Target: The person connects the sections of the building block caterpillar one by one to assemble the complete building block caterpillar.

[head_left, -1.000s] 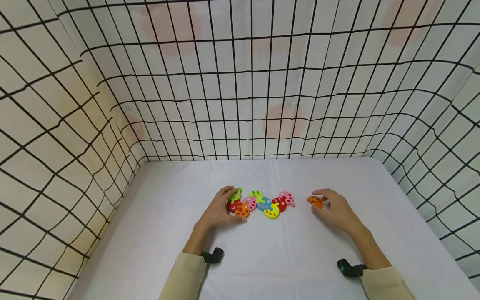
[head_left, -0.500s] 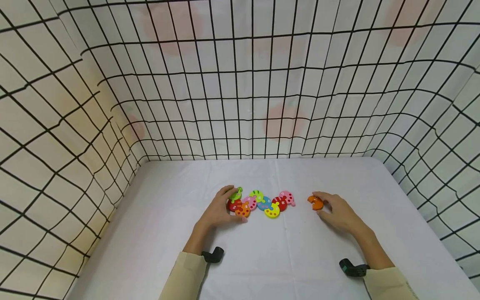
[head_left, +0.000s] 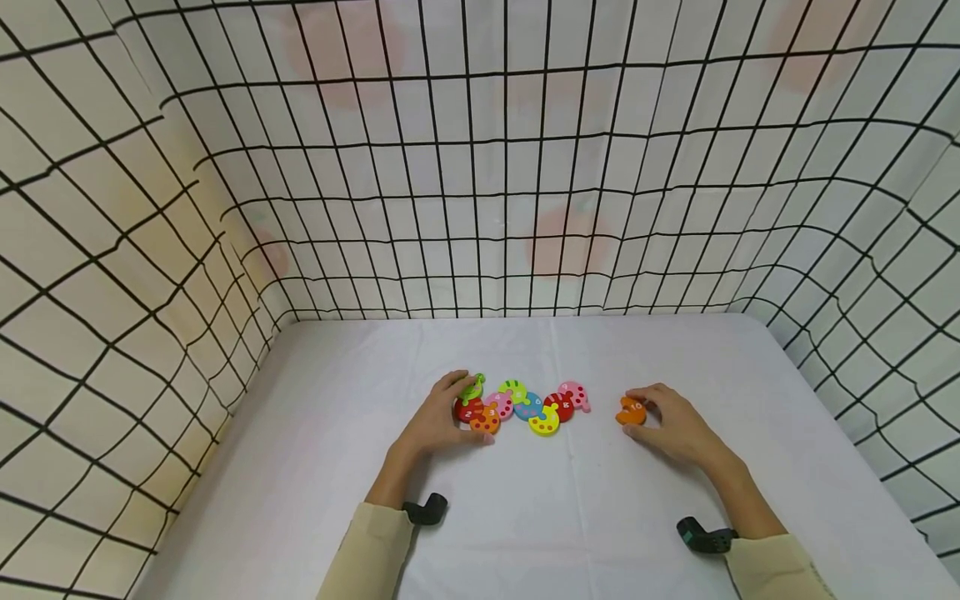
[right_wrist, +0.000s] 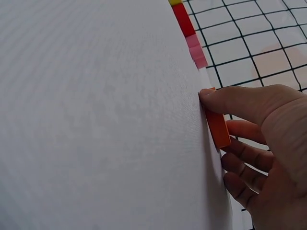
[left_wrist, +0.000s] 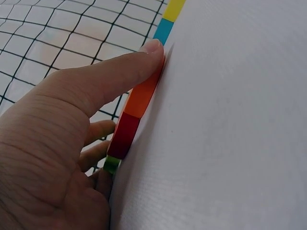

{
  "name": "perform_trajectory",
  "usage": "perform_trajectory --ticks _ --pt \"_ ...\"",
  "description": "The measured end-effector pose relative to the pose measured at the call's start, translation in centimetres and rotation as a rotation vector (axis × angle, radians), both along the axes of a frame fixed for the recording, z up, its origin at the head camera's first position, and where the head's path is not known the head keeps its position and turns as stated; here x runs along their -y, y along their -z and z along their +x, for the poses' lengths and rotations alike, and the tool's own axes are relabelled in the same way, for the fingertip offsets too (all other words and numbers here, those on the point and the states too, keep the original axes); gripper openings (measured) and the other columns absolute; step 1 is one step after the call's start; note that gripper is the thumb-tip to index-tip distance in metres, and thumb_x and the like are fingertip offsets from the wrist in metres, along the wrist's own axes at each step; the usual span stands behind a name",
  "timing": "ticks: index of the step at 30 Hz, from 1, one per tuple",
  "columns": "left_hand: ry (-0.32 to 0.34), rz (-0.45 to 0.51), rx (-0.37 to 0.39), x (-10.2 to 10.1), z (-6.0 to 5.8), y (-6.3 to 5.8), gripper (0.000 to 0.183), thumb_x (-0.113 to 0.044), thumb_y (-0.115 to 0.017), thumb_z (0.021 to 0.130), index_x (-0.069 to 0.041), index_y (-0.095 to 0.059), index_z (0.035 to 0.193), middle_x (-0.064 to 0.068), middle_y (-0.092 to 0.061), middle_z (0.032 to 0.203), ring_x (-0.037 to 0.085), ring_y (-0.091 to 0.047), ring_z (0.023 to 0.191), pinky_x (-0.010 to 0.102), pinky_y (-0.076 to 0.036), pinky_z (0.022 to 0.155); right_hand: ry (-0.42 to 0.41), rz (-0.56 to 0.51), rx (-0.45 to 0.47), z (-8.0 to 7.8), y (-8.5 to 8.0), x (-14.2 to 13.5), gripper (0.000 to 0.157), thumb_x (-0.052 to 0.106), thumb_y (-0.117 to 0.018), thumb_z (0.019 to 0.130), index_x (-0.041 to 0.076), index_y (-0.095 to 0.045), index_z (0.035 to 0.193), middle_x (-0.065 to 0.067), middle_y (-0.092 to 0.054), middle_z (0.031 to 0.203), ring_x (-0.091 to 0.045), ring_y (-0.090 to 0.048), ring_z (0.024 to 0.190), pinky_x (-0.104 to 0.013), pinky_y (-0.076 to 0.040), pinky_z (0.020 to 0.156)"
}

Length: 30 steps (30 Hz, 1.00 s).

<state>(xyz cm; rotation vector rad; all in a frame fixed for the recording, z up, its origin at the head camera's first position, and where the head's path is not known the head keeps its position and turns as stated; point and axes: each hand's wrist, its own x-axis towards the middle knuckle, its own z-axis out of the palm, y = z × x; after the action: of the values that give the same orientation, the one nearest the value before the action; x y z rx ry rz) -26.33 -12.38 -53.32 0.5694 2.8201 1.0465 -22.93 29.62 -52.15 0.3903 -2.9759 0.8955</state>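
A row of round, colourful puzzle pieces forms a caterpillar puzzle (head_left: 528, 406) lying joined on the white table. My left hand (head_left: 435, 425) curls round its left end, with fingers by the green head piece (head_left: 472, 390) and thumb along the orange spotted piece (head_left: 484, 419). In the left wrist view the thumb (left_wrist: 120, 72) lies against that orange piece's edge. Apart from the row, to its right, my right hand (head_left: 678, 427) pinches a loose orange puzzle piece (head_left: 632, 410) between thumb and fingers. The right wrist view shows this orange piece (right_wrist: 218, 129) close over the tabletop.
The pink spotted piece (head_left: 574, 396) ends the row on the right, with a gap of white table (head_left: 525, 517) before the loose piece. Black wire grid panels (head_left: 502, 192) with white cloth behind them stand round the back and both sides. Each wrist wears a black camera (head_left: 426, 510).
The loose orange piece has turned in my right hand's fingers and now shows its printed face. The right hand has shifted slightly right. My left hand and the row have stayed still.
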Motion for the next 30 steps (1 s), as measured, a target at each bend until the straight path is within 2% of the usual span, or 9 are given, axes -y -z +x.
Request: perform_trajectory --ticks 10,17,21,24,27,30 --pt "0.003 0.020 -0.001 0.00 0.12 -0.04 0.104 -0.052 -0.091 0.070 -0.019 -0.045 0.157 0.006 -0.033 0.166 0.031 -0.033 0.153 0.057 -0.037 0.120 0.014 0.007 0.007 0.13 0.07 0.07 0.055 0.026 -0.079 0.090 0.003 -0.060 0.137 -0.021 -0.061 0.133 -0.042 -0.058 0.123 -0.062 -0.047 0.107" --pt "0.002 0.024 0.000 -0.03 0.11 -0.17 0.103 -0.051 -0.092 0.070 -0.019 -0.045 0.156 0.006 -0.033 0.166 0.032 -0.034 0.153 0.058 -0.036 0.120 0.034 -0.036 0.011 0.18 0.12 0.18 0.055 0.026 -0.080 0.089 0.003 -0.060 0.135 -0.019 -0.063 0.130 -0.038 -0.061 0.117 -0.058 -0.053 0.102" --pt "-0.003 0.015 0.001 -0.05 0.07 -0.16 0.103 -0.052 -0.091 0.070 -0.019 -0.045 0.157 0.006 -0.033 0.166 0.033 -0.033 0.153 0.058 -0.036 0.120 0.053 -0.035 0.012 0.04 -0.06 0.39 0.056 0.026 -0.082 0.088 0.003 -0.060 0.135 -0.016 -0.065 0.122 -0.030 -0.061 0.105 -0.048 -0.057 0.093" --pt "-0.003 0.012 0.005 -0.07 0.04 -0.15 0.104 -0.052 -0.091 0.070 -0.019 -0.045 0.157 0.006 -0.033 0.167 0.033 -0.033 0.153 0.058 -0.036 0.120 0.059 -0.035 0.011 -0.06 -0.25 0.57 0.057 0.026 -0.083 0.087 0.002 -0.061 0.133 -0.014 -0.066 0.117 -0.025 -0.060 0.097 -0.038 -0.055 0.085" --pt "-0.003 0.013 0.008 -0.07 0.02 -0.16 0.104 -0.052 -0.092 0.070 -0.019 -0.045 0.157 0.006 -0.032 0.167 0.033 -0.033 0.154 0.058 -0.035 0.121 0.065 -0.042 0.009 -0.13 -0.44 0.71 0.057 0.027 -0.084 0.086 0.002 -0.063 0.132 -0.013 -0.066 0.115 -0.022 -0.059 0.094 -0.029 -0.054 0.080" --pt "-0.004 0.012 0.007 -0.07 0.02 -0.16 0.105 -0.052 -0.092 0.070 -0.019 -0.045 0.157 0.006 -0.032 0.167 0.033 -0.033 0.154 0.058 -0.035 0.121 0.073 -0.055 0.009 -0.18 -0.67 0.85 0.056 0.027 -0.085 0.085 0.002 -0.063 0.130 -0.012 -0.067 0.114 -0.021 -0.059 0.093 -0.026 -0.054 0.079"
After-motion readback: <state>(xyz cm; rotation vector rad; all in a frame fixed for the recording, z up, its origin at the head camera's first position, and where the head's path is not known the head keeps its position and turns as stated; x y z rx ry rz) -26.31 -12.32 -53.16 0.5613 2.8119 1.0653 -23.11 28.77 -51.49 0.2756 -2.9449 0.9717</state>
